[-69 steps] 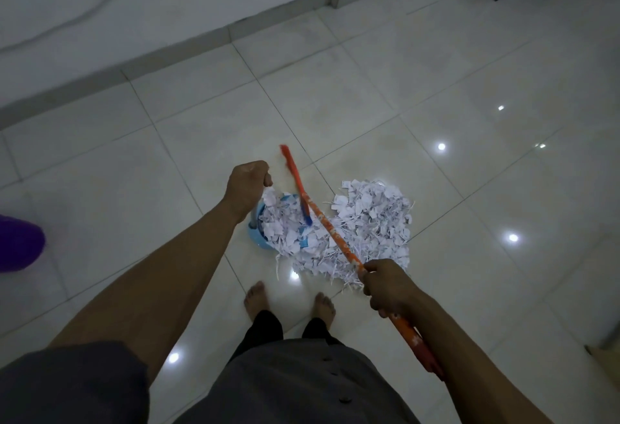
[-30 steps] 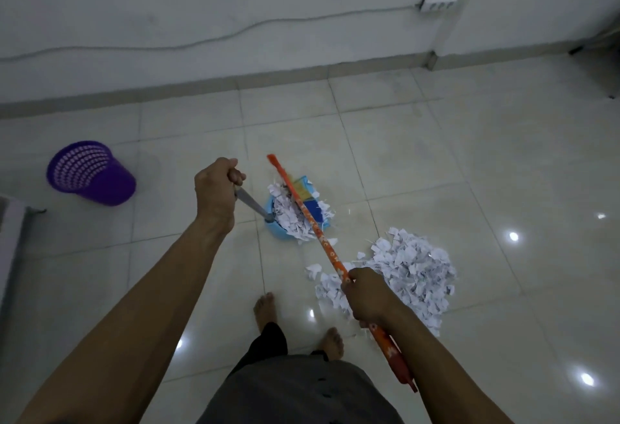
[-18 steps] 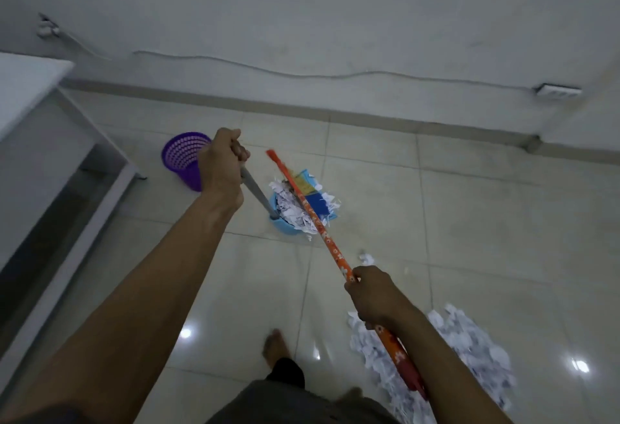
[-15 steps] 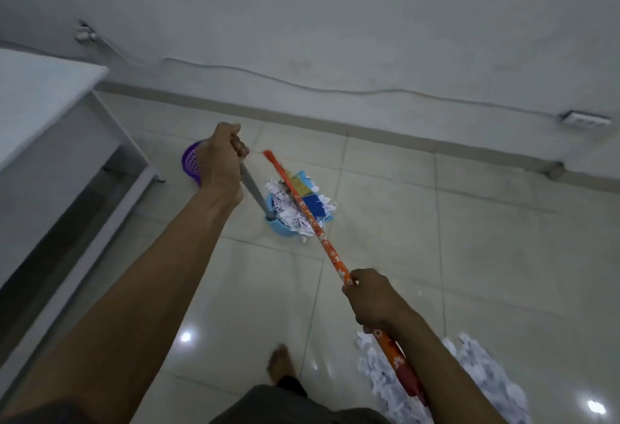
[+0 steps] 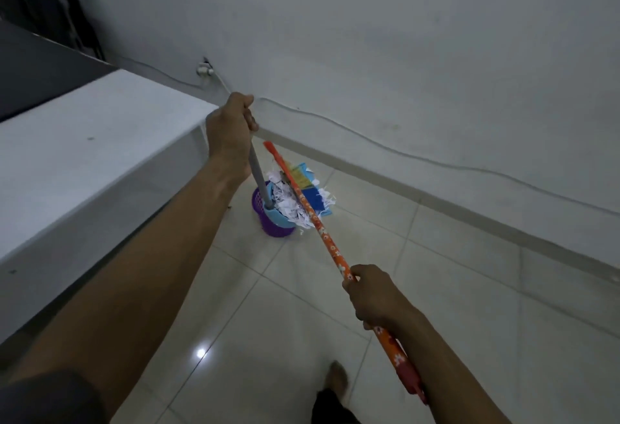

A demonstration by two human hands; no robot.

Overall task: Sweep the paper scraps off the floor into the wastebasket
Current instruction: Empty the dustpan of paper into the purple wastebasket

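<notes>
Fists: left hand (image 5: 229, 131) on dustpan handle (image 5: 260, 178), right hand (image 5: 372, 296) on broomstick (image 5: 318, 225).

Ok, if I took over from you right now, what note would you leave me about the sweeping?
Left hand: grips the grey handle of the blue plastic dustpan.
Right hand: grips the orange flowered broom stick, which lies across the pan.
The dustpan, heaped with white paper scraps, hangs just over the purple mesh wastebasket beside the white table.
Done: one load is scooped up.
Left: tip it into the wastebasket, then check the floor; any remaining pile is out of view.
</notes>
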